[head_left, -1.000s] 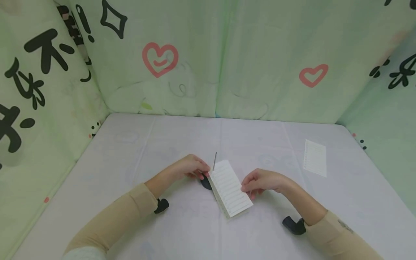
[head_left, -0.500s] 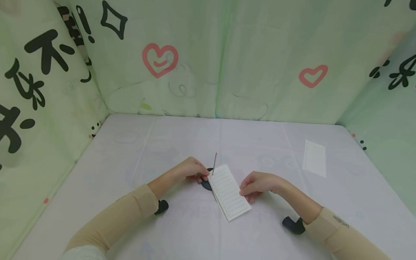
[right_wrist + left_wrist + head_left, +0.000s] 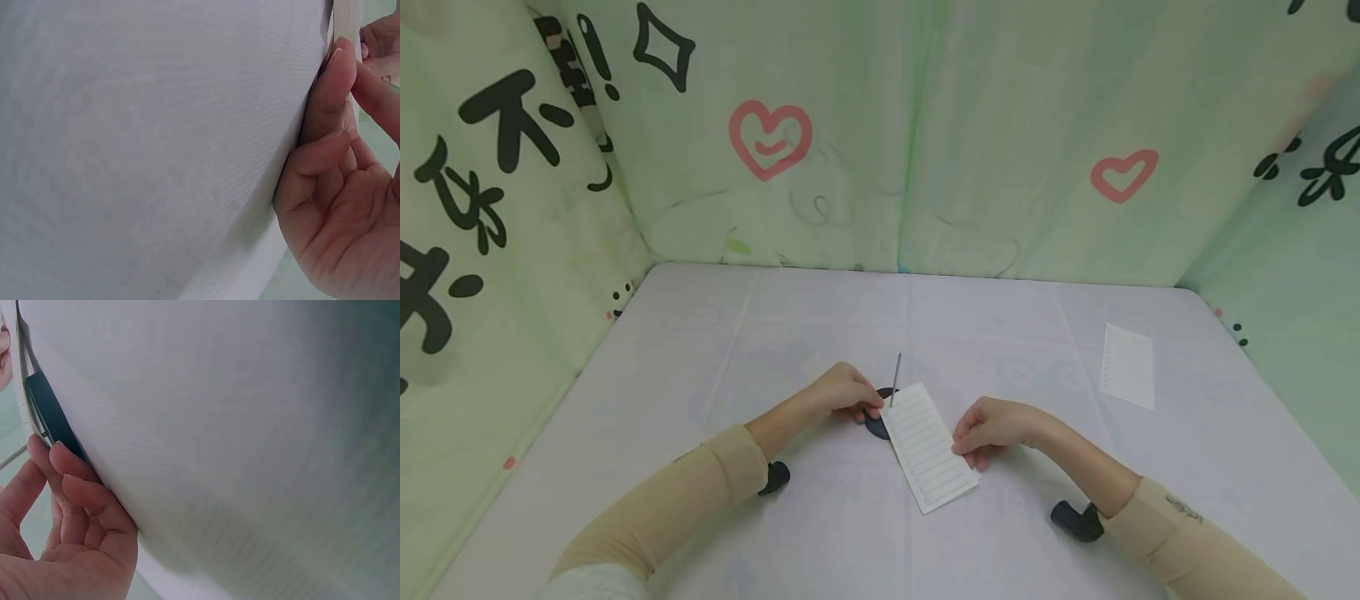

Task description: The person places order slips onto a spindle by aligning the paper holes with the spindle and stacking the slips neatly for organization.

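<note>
A bill spike stands mid-table, its thin metal rod (image 3: 897, 377) upright above a round black base (image 3: 877, 427). A small stack of lined paper slips (image 3: 929, 454) lies over part of that base, and the rod rises out of the paper near its upper left corner. At that corner my left hand (image 3: 844, 392) pinches the slips between thumb and fingers. My right hand (image 3: 996, 423) grips their right edge, lower down. In the left wrist view the dark base (image 3: 57, 419) shows under the paper, beside the fingertips.
A separate lined sheet (image 3: 1127, 367) lies flat at the back right of the white-covered table (image 3: 805, 533). Green printed curtains (image 3: 1000, 167) enclose the back and sides. A black wrist mount (image 3: 1077, 521) sticks out below the right sleeve.
The paper slips and both hands have moved down a little, so more of the rod and the base shows. The slips now lie flatter and closer together. The separate sheet stays put.
</note>
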